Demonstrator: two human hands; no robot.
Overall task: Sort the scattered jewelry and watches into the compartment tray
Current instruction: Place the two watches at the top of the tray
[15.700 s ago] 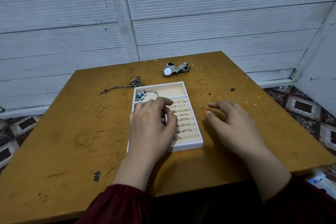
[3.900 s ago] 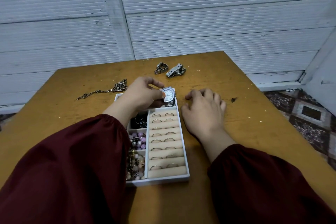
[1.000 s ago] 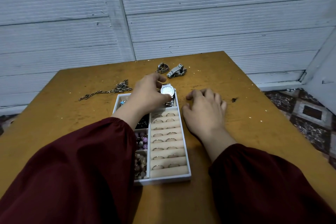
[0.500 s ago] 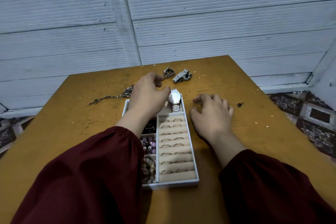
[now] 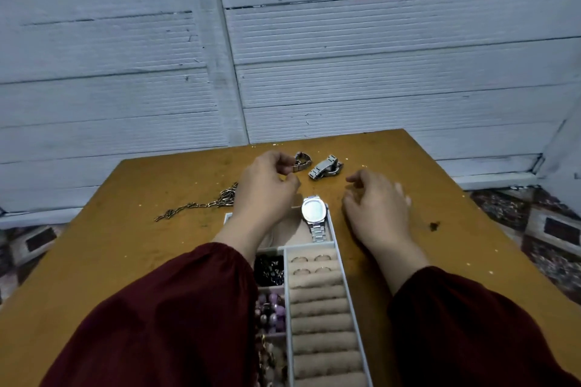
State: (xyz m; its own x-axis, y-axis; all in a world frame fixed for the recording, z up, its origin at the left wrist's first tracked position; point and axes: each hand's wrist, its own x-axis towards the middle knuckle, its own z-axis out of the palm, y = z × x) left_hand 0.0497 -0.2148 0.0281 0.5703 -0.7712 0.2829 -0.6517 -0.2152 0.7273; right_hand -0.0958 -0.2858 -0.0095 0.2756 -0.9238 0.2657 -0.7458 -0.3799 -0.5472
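Note:
A white compartment tray [image 5: 343,270] lies lengthwise on the wooden table. A silver watch [image 5: 314,213] lies face up in its far compartment, with nothing touching it. Rings sit in the padded rolls [image 5: 309,264], and beads [image 5: 272,311] fill the left cells. My left hand [image 5: 264,195] is stretched past the tray's far end. Its forefinger and thumb are spread right beside a small folded watch [image 5: 302,161] and hold nothing. My right hand [image 5: 377,207] rests loosely curled on the table, right of the tray. My sleeves hide the tray's near left part.
A second folded silver watch [image 5: 325,166] lies beside the small one near the table's far edge. A metal chain [image 5: 201,205] stretches across the table left of my left hand. A dark spot [image 5: 434,225] marks the wood on the right. A white panelled wall stands behind.
My left hand has let go of the silver watch, which now lies in the tray's far compartment, and has moved forward to the small folded watch. My right hand has shifted slightly forward.

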